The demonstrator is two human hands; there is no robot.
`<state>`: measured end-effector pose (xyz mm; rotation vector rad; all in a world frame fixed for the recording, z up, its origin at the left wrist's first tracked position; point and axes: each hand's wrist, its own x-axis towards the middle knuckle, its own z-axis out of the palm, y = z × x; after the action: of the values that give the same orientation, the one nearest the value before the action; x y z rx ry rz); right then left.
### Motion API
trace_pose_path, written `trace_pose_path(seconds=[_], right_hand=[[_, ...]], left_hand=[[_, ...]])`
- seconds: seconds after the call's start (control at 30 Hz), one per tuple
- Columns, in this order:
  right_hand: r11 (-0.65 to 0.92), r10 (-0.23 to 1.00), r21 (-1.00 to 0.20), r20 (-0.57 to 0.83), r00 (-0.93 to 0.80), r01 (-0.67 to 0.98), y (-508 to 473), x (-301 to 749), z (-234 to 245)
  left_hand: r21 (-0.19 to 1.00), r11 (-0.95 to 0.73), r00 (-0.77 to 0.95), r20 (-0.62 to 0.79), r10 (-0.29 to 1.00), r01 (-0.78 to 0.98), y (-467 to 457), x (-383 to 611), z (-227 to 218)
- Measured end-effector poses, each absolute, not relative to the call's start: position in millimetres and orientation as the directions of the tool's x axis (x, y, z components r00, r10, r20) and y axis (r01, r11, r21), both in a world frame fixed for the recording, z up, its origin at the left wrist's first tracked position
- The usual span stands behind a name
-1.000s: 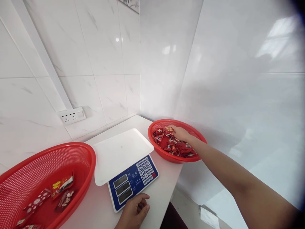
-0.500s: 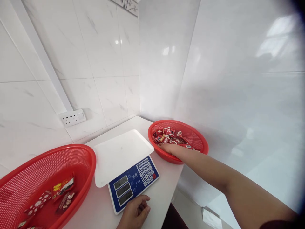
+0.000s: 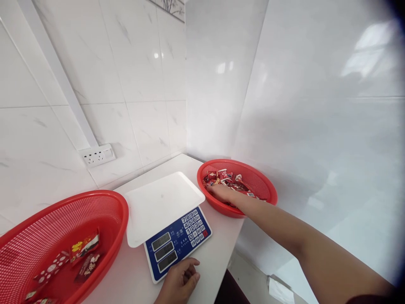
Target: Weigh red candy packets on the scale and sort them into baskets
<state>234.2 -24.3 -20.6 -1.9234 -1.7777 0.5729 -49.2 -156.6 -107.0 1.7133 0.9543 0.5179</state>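
Glossy, marble-veined white tiles cover the wall (image 3: 142, 63) across the upper left, meeting smooth, shiny white panels (image 3: 300, 84) that fill the right. Below, a smooth white table (image 3: 223, 238) runs through the lower middle of the frame. A deep oval basket of red plastic (image 3: 63, 205), mesh-sided with a thick rolled rim, fills the lower left. At lower centre stands a scale (image 3: 179, 234) with a rounded, rectangular matte white pan (image 3: 164, 207) and a slanted blue panel carrying three grey displays and square white keys. Right of centre sits a second red mesh basket (image 3: 261, 181), holding a heap of crinkled, shiny red packets (image 3: 234, 185).

The right hand (image 3: 221, 193) reaches down into that heap; its fingertips are hidden, so I cannot tell whether it grips one. At bottom centre, the left hand (image 3: 181, 278) is loosely curled, thumb apart from the fingers, holding nothing visible, beside the scale's lower edge. A flat white plastic socket block (image 3: 98, 156) is on the tiles at left. Inside the left basket lie a few pillow-shaped wrappers, including a dotted one (image 3: 53, 267).
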Motion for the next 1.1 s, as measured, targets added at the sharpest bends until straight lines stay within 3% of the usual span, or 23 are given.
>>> trace_pose_path(seconds=[0.2, 0.33, 0.53, 0.7, 1.1], right_hand=[[-0.014, 0.99, -0.617, 0.1, 0.096, 0.787, -13.4, 244.3, 13.5], [0.033, 0.981, -0.71, 0.159, 0.114, 0.704, -12.7, 229.7, 34.3], [0.08, 0.996, -0.866, 0.049, -0.076, 0.494, -17.2, 168.6, 41.3], [0.076, 0.985, -0.929, 0.014, -0.171, 0.363, -14.6, 136.5, 40.8], [0.082, 0.971, -0.92, -0.012, -0.239, 0.382, -24.0, 117.4, 41.2]], left_hand=[[0.931, -0.116, 0.584, -0.116, 0.803, 0.345, -158.1, -49.3, -102.2], [0.935, -0.096, 0.578, -0.128, 0.806, 0.342, -159.5, -49.6, -99.6], [0.947, -0.07, 0.558, -0.125, 0.821, 0.314, -161.3, -49.9, -96.5], [0.941, -0.064, 0.551, -0.138, 0.823, 0.332, -163.0, -49.8, -91.8], [0.942, -0.088, 0.568, -0.119, 0.814, 0.323, -164.0, -51.9, -90.3]])
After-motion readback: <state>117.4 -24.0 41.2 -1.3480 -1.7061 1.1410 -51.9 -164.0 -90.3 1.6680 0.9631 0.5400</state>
